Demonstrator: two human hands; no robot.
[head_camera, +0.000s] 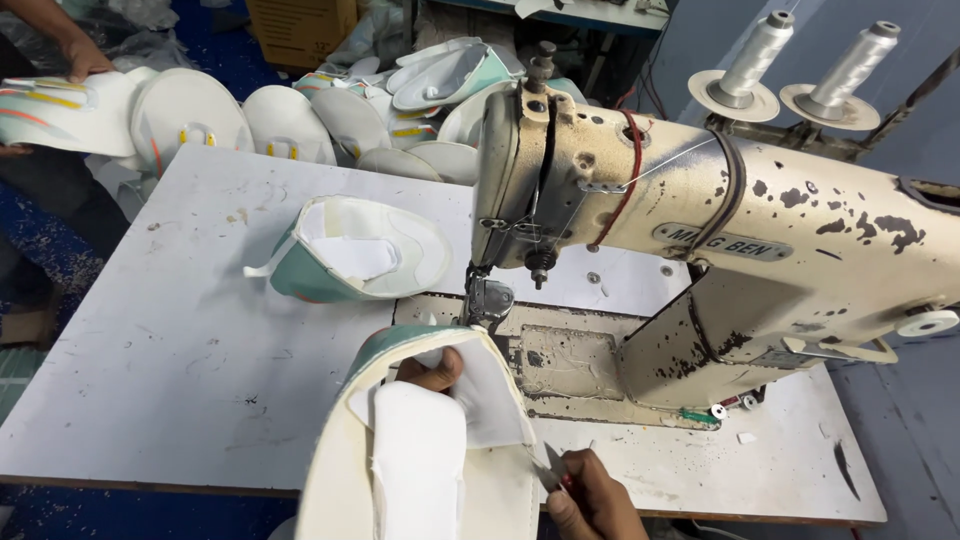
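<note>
My left hand (432, 371) grips a cream shoe upper with a teal edge (440, 450), held up near the bottom centre; only thumb and fingertips show behind the fabric. A white padded tongue (418, 460) lies on the upper. My right hand (592, 497) at the bottom edge holds small thread snips (551, 469), whose tip is close to the upper's right side. The upper's far end sits just in front of the sewing machine's presser foot (487, 302).
The worn cream sewing machine (720, 240) fills the right half of the white table (180, 340). Another teal-and-white upper (360, 250) lies left of the needle. Several uppers (300, 120) are piled at the back. Another person's hand (82, 56) holds a piece at top left. Two thread cones (800, 60) stand behind.
</note>
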